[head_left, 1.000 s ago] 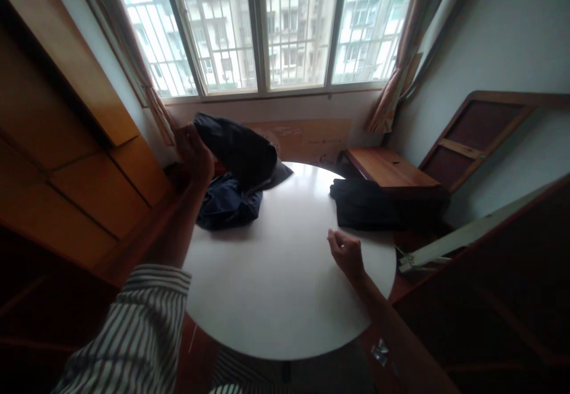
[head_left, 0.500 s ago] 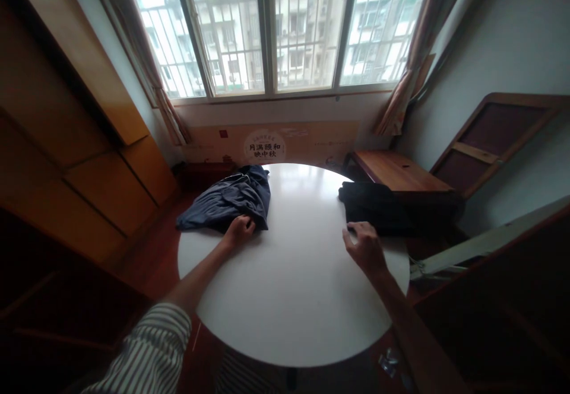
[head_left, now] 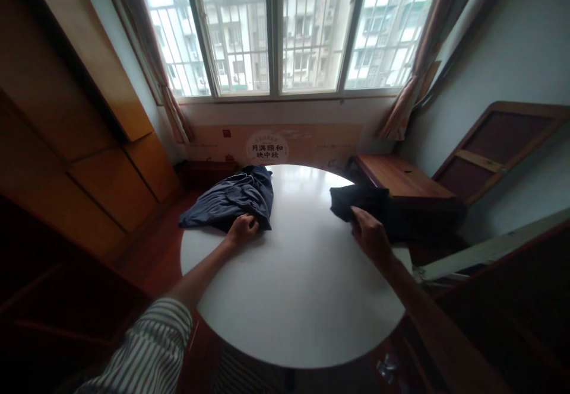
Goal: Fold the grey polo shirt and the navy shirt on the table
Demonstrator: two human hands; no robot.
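A crumpled dark blue garment (head_left: 236, 195) with a thin white line, perhaps a cord or piping, lies at the far left of the round white table (head_left: 303, 299). My left hand (head_left: 243, 228) is closed at its near edge, fingers curled into the fabric. On the right, a black cloth garment (head_left: 360, 198) lies over the table's edge, partly lost in shadow. Its near edge is pinched in my right hand (head_left: 369, 232), and the corner towards the middle looks bunched. What kind of clothing either piece is, I cannot tell.
Beyond the table's right side stands a low wooden table (head_left: 401, 174), with a framed panel (head_left: 494, 145) leaning on the wall. Wooden cabinets (head_left: 111, 171) line the left. A printed box (head_left: 303, 139) sits below the window.
My right hand has closed on the black garment's near edge and moved slightly up; the garment's left end has shifted towards the middle. The left hand has stayed on the dark blue garment.
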